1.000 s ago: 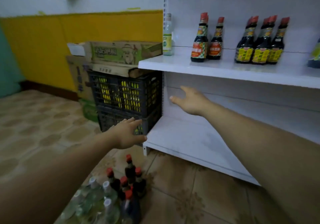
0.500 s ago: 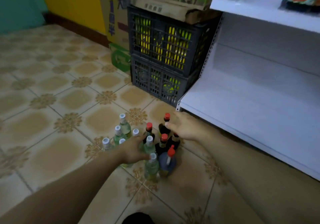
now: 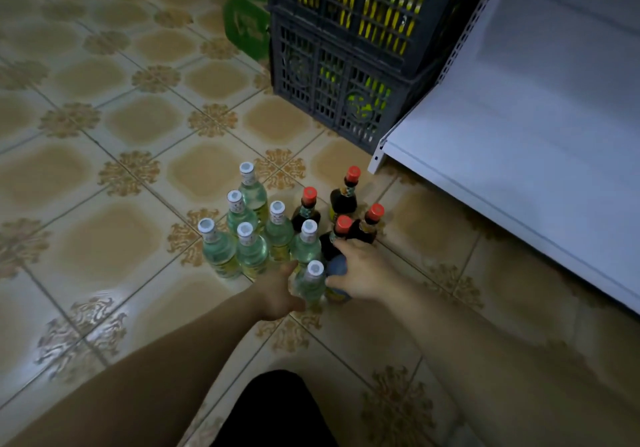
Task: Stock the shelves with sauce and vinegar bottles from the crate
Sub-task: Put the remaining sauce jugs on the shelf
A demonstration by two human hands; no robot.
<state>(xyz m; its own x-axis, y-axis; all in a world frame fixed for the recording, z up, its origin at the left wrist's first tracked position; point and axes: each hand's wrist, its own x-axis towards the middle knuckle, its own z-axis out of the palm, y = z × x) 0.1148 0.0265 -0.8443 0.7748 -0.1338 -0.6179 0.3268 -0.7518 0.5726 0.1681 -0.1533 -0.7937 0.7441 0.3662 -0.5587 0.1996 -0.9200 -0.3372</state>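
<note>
Step in hand: pickup from the cluster on the tiled floor (image 3: 104, 238). Both arms reach down to its near end, so I judge this to be the grasp before a carry to the shelf.
Next move: lift both bottles straight up, clear of the neighbours crowding them, then swing right and far to the bottom shelf. A sideways pull would likely topple the packed group.
Vinegar bottles (image 3: 249, 235): left half of the cluster, clear with white caps and packed close. All stand upright, long axis vertical, caps up toward the camera.
Left grip (image 3: 277, 290): fingers and thumb curl round the near clear bottle from its left side. The view is blurred, so I cannot tell how firm the hold is.
Near clear bottle (image 3: 313, 285): nearest of the cluster, between the two hands, upright or nearly so, cap up.
Right grip (image 3: 362, 271): curled down over the top of a squat dark bottle, whose cap is hidden under the palm.
Squat dark bottle (image 3: 336, 268): just right of the near clear bottle. Its axis looks roughly vertical, though any tilt is unclear.
Sauce bottles (image 3: 343, 199): right half of the cluster, dark with red caps, upright, caps up.
Crates (image 3: 346, 48): two dark ones stacked, far centre, beside the shelf's left post.
Bottom shelf (image 3: 519, 141): white, on the right, apart from the cluster.
</note>
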